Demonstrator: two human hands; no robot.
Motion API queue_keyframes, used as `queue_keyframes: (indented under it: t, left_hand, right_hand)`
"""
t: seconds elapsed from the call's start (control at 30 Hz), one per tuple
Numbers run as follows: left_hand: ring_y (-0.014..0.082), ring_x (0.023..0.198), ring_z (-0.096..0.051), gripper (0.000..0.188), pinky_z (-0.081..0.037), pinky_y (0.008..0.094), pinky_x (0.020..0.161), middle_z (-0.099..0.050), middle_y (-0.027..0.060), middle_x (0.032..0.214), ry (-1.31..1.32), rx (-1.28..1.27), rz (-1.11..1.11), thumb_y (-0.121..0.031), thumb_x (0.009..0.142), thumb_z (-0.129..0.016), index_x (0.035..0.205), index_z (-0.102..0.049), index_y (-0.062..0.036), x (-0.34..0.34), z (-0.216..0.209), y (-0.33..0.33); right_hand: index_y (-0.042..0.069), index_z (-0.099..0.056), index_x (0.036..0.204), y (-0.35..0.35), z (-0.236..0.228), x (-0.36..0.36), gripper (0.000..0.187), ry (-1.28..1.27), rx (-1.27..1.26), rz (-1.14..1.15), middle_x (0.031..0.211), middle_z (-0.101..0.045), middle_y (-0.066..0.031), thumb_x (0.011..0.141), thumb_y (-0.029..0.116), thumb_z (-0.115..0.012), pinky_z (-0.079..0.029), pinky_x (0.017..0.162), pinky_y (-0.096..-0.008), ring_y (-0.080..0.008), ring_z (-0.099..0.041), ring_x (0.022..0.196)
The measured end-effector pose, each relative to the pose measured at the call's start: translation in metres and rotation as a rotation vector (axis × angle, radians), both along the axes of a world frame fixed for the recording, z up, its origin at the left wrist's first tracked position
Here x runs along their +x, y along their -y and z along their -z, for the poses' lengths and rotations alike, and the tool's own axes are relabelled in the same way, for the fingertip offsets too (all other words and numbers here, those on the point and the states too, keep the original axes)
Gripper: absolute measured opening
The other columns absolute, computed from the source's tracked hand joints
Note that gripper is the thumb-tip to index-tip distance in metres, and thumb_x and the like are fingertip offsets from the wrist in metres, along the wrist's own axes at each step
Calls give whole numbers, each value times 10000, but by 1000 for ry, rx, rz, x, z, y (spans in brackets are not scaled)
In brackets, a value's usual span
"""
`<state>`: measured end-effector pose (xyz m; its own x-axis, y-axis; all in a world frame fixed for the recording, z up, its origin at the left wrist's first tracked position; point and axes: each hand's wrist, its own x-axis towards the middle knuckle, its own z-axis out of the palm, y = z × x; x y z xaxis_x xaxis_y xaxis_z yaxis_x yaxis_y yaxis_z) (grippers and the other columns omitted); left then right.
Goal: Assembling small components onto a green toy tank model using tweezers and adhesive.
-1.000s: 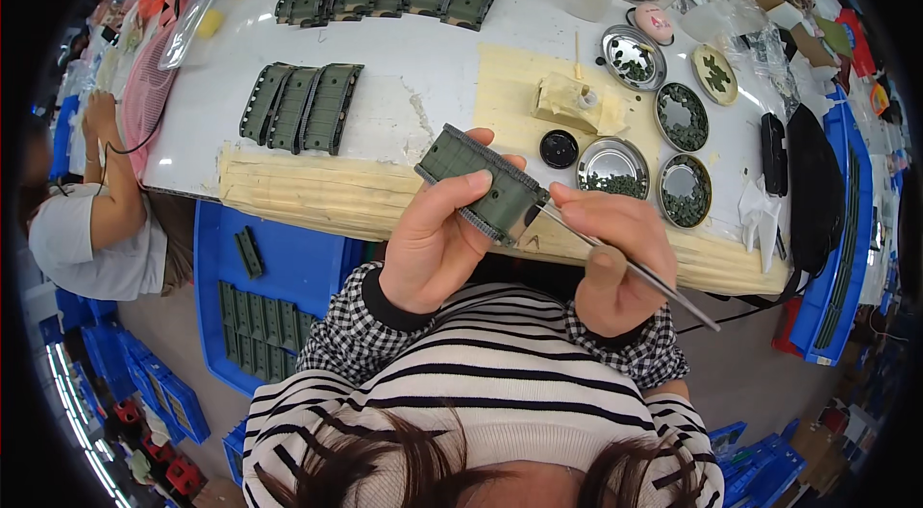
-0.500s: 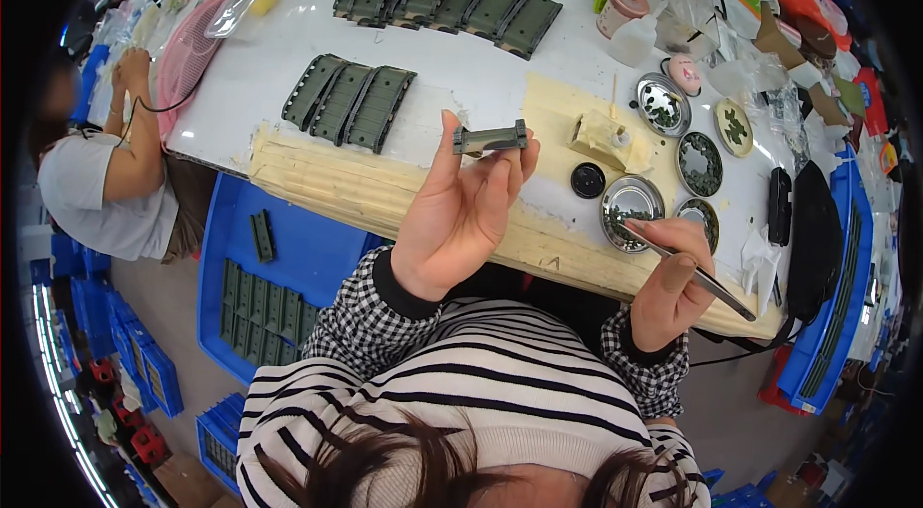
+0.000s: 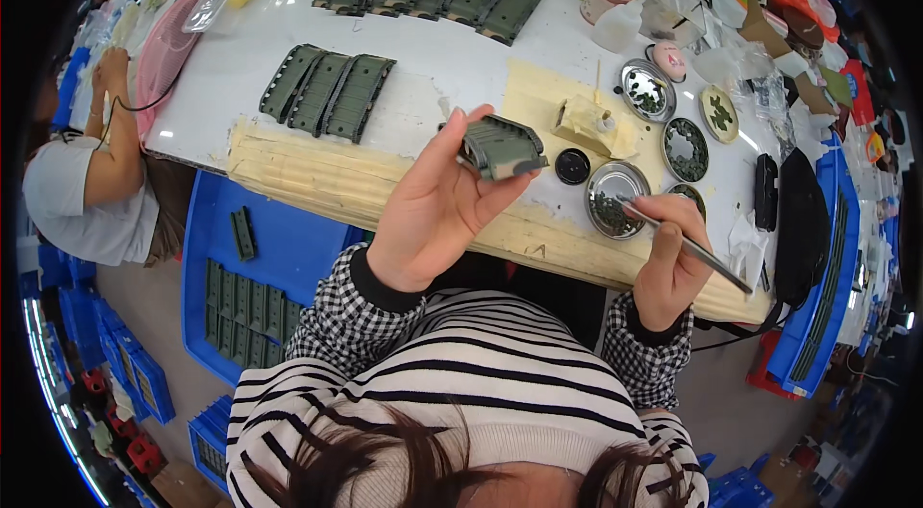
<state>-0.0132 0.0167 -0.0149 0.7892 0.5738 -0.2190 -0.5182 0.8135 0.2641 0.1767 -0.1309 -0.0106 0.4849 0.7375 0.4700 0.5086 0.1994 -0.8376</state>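
Left hand (image 3: 423,205), palm up, grips a curved, ribbed green-and-brown part (image 3: 502,150) between thumb and fingers, above the table's creased yellow edge (image 3: 404,189). The right hand (image 3: 675,258) pinches slim, smooth metal tweezers (image 3: 713,262), their tips over a round, shiny dish (image 3: 621,177) with small dark green pieces (image 3: 606,213); whether they grip one, I cannot tell. Beyond it, another round dish (image 3: 709,148) is strewn with similar bits, and a cream lid (image 3: 708,108) carries more. Below the table, a smooth blue bin (image 3: 308,224) contains rows of green ridged parts (image 3: 242,311), one lying apart.
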Motion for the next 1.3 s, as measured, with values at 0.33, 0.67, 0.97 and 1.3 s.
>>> queue_keyframes:
  t: [0.33,0.67,0.97,1.3]
  left_hand:
    - [341,1201,-546,578,-515,414,943,-552,196,1227,-394,345,24,-8,920,-504,1450,-277,-38,1,-5,8]
    - [284,1138,-598,321,-549,363,890,-506,145,1295,-425,545,156,-59,976,-491,1293,-439,-43,8,-2,20]
    - [8,712,-434,277,-364,163,601,-551,-51,845,-415,639,325,-314,1029,-452,985,-573,-68,22,13,31]
    - [49,885,-493,174,-422,220,808,-532,-15,937,-325,576,276,-190,1037,-433,961,-517,-59,21,17,35]
  right_hand:
    - [40,-679,847,-4,16,29,79,376,-224,110,785,-637,-80,868,110,-649,-404,658,-346,-251,-532,720]
    - [53,-678,845,-3,11,29,60,434,-215,69,801,-655,-66,855,108,-655,-400,696,-346,-243,-538,739]
    - [52,-699,941,-15,-32,-2,308,555,-49,-262,898,-676,-46,686,212,-764,-440,726,-343,-232,-587,801]
    - [-4,-680,983,-11,-20,-14,269,130,-92,-294,933,-691,-107,798,186,-723,-529,763,-368,-277,-659,810]
